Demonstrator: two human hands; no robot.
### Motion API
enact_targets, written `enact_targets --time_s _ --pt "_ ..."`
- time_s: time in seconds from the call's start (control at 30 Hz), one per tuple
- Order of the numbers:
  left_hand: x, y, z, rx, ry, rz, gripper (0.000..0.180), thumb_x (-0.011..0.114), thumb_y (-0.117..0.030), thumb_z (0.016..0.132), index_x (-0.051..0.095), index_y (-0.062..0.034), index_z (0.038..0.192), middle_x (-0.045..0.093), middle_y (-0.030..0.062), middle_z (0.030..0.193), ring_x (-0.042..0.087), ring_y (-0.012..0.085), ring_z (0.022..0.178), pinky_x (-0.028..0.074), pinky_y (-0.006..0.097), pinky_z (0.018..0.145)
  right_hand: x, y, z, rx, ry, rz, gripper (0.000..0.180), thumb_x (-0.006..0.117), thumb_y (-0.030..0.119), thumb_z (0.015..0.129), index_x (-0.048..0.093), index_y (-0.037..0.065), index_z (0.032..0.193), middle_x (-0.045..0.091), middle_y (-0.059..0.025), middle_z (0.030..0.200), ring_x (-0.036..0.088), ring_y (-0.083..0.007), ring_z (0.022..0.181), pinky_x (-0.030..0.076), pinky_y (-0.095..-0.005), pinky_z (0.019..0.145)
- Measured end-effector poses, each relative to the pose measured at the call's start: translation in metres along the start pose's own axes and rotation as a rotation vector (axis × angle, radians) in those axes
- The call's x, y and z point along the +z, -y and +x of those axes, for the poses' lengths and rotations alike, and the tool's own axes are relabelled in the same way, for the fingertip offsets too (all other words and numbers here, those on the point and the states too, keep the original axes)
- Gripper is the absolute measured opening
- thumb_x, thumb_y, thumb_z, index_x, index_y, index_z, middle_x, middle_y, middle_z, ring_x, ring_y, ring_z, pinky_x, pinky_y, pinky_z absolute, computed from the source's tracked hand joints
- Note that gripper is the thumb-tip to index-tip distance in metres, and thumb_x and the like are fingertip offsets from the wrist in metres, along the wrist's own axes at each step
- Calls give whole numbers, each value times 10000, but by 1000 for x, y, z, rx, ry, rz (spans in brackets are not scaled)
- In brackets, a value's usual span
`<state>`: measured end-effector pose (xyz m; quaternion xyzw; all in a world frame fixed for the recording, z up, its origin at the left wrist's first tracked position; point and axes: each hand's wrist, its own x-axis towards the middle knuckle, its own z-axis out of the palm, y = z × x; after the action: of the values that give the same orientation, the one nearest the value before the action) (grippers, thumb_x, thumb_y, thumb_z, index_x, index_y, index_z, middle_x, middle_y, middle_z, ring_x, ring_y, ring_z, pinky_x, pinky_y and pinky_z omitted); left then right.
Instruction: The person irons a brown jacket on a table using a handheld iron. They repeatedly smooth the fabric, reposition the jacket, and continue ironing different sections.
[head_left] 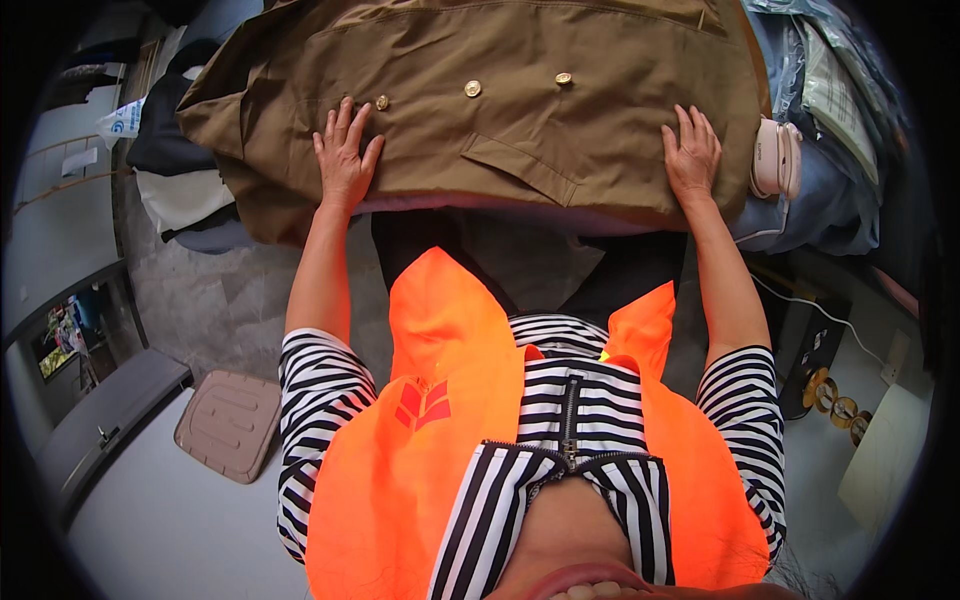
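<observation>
A brown coat point(420, 140) with gold buttons lies spread out in front of me, its slanted pocket flap point(520, 168) facing up. My left hand point(347, 155) rests flat on the coat, fingers spread, beside the leftmost gold button point(382, 102). Two more buttons, a middle one point(473, 89) and a right one point(564, 78), sit farther along the cloth. Toward the coat's right side, my right hand point(692, 152) also lies flat with its fingers apart. Neither hand holds anything. Just right of that hand stands a small pink-and-white handheld appliance point(776, 158) with a white cord.
Folded blue clothes and clear plastic bags point(835, 100) are piled at the right. Dark and white cloths point(185, 195) lie at the left. The white cord point(820, 310) runs down toward the right wall. A beige stool seat point(228, 425) stands at the lower left.
</observation>
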<state>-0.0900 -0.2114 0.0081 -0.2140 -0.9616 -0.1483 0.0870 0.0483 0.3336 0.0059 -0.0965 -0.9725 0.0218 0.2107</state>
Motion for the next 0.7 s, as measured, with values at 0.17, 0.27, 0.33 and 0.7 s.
enact_targets --time_s 0.17,0.27,0.33,0.7 --pt "-2 -2 0 -35 -34 -42 685 644 -453 938 399 -277 1552 271 56 1662 238 312 1531 149 611 1206 16 41 45 -88 -78 141 453 621 375 958 600 174 1364 552 -98 1426 469 -282 1357 330 -456 1125" --pt "-2 3 1 -66 25 17 687 637 -473 938 402 -272 1552 281 54 1659 244 299 1530 142 588 1216 29 57 46 -90 75 133 457 608 392 966 598 189 1375 540 -97 1443 454 -283 1372 308 -459 1143" --pt "-2 8 2 -37 20 47 684 635 -478 939 407 -270 1549 290 51 1655 247 291 1530 138 584 1218 33 57 43 -118 29 135 459 602 396 968 596 198 1383 533 -95 1452 446 -278 1378 301 -460 1149" --pt "-1 16 4 -40 18 16 739 643 -491 926 377 -228 1564 324 51 1641 257 292 1528 159 588 1210 34 31 62 -145 89 240 424 665 353 921 631 175 1304 570 -70 1382 493 -255 1316 358 -452 1087"
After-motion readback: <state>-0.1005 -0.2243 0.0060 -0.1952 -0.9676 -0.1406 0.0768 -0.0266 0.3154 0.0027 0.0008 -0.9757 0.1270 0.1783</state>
